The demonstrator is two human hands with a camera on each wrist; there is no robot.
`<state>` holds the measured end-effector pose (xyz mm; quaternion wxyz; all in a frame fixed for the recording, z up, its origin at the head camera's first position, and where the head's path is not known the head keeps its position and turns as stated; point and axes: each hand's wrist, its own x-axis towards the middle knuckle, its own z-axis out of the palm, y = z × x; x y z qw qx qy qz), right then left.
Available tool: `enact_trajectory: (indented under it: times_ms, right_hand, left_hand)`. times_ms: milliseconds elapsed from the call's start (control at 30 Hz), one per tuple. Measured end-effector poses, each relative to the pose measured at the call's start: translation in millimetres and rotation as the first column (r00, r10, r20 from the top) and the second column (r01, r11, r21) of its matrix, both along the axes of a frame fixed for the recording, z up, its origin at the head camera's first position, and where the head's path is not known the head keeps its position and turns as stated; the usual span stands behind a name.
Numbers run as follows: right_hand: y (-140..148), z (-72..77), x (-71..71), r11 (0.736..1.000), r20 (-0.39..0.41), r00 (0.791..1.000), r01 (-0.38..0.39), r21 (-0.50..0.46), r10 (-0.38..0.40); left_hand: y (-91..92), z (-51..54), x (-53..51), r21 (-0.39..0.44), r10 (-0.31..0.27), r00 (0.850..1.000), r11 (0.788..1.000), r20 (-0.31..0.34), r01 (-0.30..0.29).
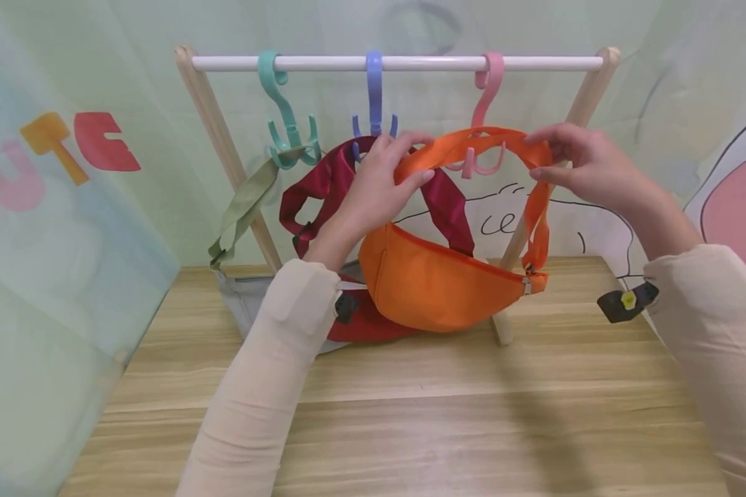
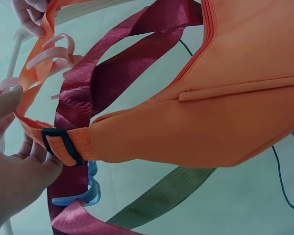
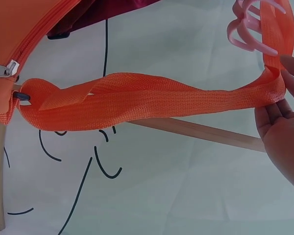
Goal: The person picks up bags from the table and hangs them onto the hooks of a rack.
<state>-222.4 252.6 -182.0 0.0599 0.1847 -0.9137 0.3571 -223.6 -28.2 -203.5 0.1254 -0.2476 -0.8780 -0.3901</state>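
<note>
An orange waist bag (image 1: 447,286) hangs from its strap (image 1: 491,138) between my two hands. The left hand (image 1: 382,169) pinches the strap near its black buckle (image 2: 62,146). On the other side, the right hand (image 1: 581,159) holds the strap between thumb and fingers. The strap's upper stretch passes at the pink hook (image 1: 486,93), whose lower prongs show beneath it; whether the strap bears on them I cannot tell. Behind the orange bag, a dark red bag's strap (image 1: 444,207) hangs at the blue hook (image 1: 374,90).
A white rail (image 1: 435,63) on wooden legs (image 1: 214,124) carries the hooks. From the green hook (image 1: 286,117) hangs a grey-green strap (image 1: 249,197) with a grey bag (image 1: 249,297) below. The rack stands on a wood-grain table (image 1: 435,428) before a printed curtain (image 1: 56,276).
</note>
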Motion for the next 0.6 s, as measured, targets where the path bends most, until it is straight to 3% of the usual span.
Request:
enact_trajectory:
  times_ms: [300, 600]
  right_hand:
    - [1.7, -4.0, 0.4, 0.995, 0.005, 0.998, -0.06, -0.075, 0.06]
    - [-0.8, -5.9, 1.5, 0.989, 0.009, 0.997, -0.072, -0.132, 0.074]
  left_hand:
    - [0.6, -3.9, -2.0, -0.001, -0.036, 0.999, 0.999, -0.007, 0.036]
    - [3.3, -3.5, -2.4, 0.011, -0.045, 0.999, 0.999, 0.007, 0.045]
